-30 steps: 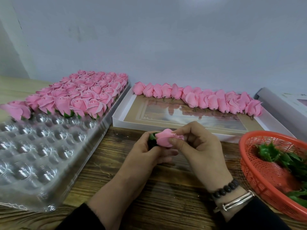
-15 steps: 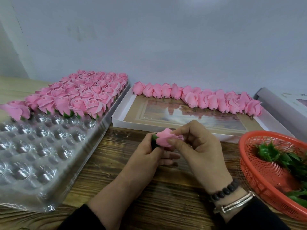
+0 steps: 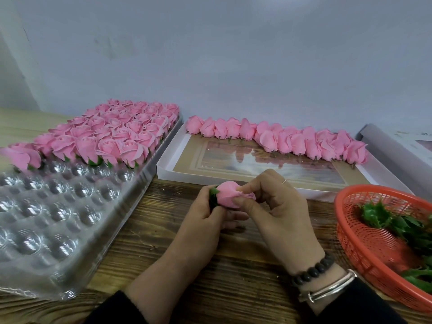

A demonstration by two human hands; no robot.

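Two grips, left hand point(image 3: 204, 222) and right hand point(image 3: 281, 210), tight on pink rose point(image 3: 228, 195) over wooden table point(image 3: 161, 244), grey wall point(image 3: 233, 66) behind

I see black long sleeves on both arms, left sleeve point(image 3: 117, 309) and right sleeve point(image 3: 360, 307), with the cuffs at the wrists. Right wrist: dark round-bead bracelet point(image 3: 313, 270), then a plain silver bangle point(image 3: 332, 288) just beside the cuff. Right hand point(image 3: 280, 213) has a thin silver ring point(image 3: 284, 181) on one finger.
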